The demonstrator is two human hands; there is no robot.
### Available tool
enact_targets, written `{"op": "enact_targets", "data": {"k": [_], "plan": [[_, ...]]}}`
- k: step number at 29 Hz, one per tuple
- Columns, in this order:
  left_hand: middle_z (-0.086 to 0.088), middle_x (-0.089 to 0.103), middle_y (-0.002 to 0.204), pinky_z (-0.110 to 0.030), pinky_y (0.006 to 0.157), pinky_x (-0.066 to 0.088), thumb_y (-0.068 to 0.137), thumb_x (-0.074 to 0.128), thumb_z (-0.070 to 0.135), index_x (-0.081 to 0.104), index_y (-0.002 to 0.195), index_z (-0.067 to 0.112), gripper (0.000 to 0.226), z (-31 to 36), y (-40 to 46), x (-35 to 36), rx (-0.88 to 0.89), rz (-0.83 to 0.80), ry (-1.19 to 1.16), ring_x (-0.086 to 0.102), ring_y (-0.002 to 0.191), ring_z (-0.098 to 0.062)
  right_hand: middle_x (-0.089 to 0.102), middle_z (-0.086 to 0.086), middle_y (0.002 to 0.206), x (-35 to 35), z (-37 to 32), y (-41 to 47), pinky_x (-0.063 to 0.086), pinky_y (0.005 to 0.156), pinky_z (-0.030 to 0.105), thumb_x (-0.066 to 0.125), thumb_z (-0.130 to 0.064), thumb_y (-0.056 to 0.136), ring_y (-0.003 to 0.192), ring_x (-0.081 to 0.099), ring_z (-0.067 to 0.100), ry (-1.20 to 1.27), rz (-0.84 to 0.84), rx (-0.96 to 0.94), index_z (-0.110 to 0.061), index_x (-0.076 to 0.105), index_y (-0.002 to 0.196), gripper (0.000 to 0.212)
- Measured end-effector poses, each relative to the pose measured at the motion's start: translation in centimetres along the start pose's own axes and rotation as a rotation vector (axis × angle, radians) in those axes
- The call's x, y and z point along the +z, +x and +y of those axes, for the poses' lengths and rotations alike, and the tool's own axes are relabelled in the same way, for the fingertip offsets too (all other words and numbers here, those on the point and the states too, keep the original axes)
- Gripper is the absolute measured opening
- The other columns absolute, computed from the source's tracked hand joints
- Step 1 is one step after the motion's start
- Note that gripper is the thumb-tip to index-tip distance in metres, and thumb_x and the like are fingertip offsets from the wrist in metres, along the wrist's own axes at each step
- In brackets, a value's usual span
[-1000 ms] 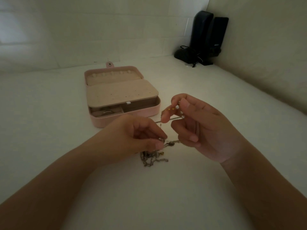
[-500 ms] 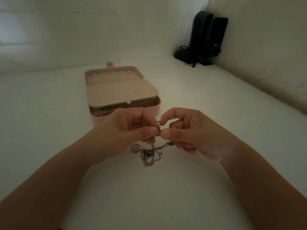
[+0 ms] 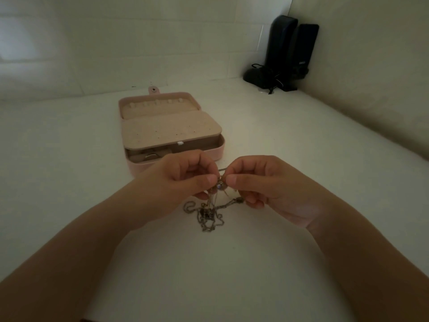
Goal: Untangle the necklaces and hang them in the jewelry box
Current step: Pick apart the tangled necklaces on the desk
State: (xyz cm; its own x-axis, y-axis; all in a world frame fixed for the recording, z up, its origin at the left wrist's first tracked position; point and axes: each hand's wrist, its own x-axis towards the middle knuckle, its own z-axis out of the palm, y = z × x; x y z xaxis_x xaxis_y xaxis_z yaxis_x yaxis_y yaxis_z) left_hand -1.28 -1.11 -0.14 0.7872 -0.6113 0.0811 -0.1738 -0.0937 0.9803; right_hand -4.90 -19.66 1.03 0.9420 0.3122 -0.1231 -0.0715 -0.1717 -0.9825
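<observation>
From where I watched, the open pink leatherette jewelry box (image 3: 162, 126) stood just beyond the hands. White tabletop (image 3: 301, 140) lay bare on either side of it; two black upright speakers (image 3: 292, 49) blocked the corner far to its right.

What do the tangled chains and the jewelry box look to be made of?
Chains: likely metal, silvery with some gold-toned strands, fine links that glint; the dim light leaves plating open. Jewelry box: pink, smooth, matte shell, possibly faux leather; the beige lining looks soft and velvety.
</observation>
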Motion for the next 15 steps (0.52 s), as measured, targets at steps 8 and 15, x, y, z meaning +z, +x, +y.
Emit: {"op": "enact_targets", "data": {"k": [8,15], "plan": [[0.005,0.070,0.079,-0.025,0.077,0.052,0.064,0.065,0.042,0.066,0.078,0.030,0.018,-0.59,-0.01,-0.46,0.067,0.023,0.130,0.066,0.077,-0.011,0.066,0.001,0.062,0.28,0.11,0.12,0.030,0.041,0.011,0.074,-0.008,0.074,0.051,0.052,0.010,-0.037,-0.006,0.016,-0.013,0.063,0.087,0.018],[0.008,0.065,0.068,-0.012,0.066,0.046,0.071,0.064,0.021,0.060,0.078,0.019,0.009,-0.19,-0.10,-0.45,0.097,0.019,-0.066,0.060,0.068,-0.002,0.058,0.001,0.053,0.09,-0.10,0.03,0.030,0.039,0.010,0.069,-0.014,0.074,0.041,0.044,0.004,-0.034,0.022,0.044,-0.017,0.068,0.078,0.005]]}}
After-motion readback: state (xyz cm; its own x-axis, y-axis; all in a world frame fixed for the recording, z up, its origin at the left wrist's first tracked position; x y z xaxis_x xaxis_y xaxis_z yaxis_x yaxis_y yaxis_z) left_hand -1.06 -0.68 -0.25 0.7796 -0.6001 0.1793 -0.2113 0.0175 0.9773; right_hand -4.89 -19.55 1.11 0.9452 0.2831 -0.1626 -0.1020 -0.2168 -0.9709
